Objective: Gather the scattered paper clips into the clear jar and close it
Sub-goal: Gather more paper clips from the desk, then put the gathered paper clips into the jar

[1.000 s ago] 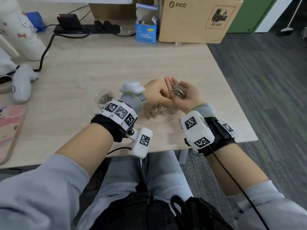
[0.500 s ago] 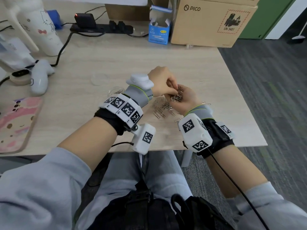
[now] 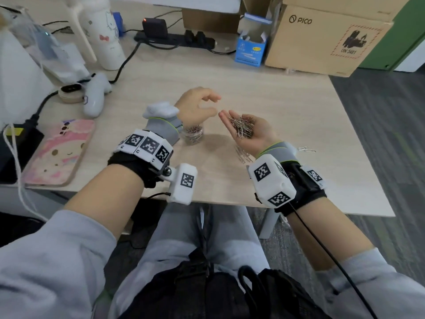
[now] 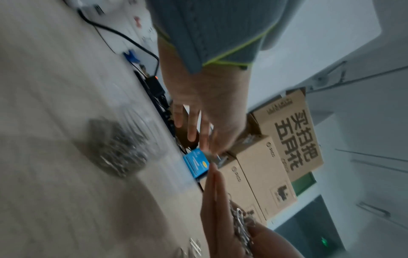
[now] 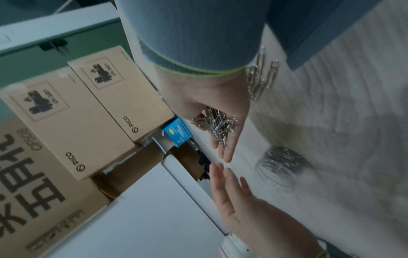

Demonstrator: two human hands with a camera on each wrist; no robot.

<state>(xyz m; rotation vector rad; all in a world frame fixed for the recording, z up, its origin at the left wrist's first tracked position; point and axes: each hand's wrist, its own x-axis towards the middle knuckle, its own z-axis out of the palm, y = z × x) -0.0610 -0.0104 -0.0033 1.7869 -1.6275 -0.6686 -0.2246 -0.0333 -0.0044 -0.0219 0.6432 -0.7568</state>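
The clear jar [image 3: 192, 135] stands on the wooden table [image 3: 287, 107], partly filled with silver paper clips and without a lid. My left hand [image 3: 217, 104] hovers just above and behind it, fingers loosely curved and apart, holding nothing. My right hand [image 3: 232, 118] is palm up to the right of the jar, carrying a heap of paper clips [image 3: 242, 127]. More loose clips [image 3: 243, 155] lie on the table under my right wrist, and two more clips [image 3: 307, 149] lie further right. The right wrist view shows the heap [image 5: 217, 125] and the jar [image 5: 280, 163].
A white controller [image 3: 95, 97] and a pink phone case [image 3: 57, 150] lie at the left. A white bottle [image 3: 105, 31], a power strip [image 3: 174, 39], a blue box [image 3: 250, 49] and a cardboard box [image 3: 322, 42] line the back. The table's edge runs close on the right.
Half a second ago my left hand was pinching clips in the right palm. It has since lifted away over the jar and opened. The right palm has risen again, still carrying clips.
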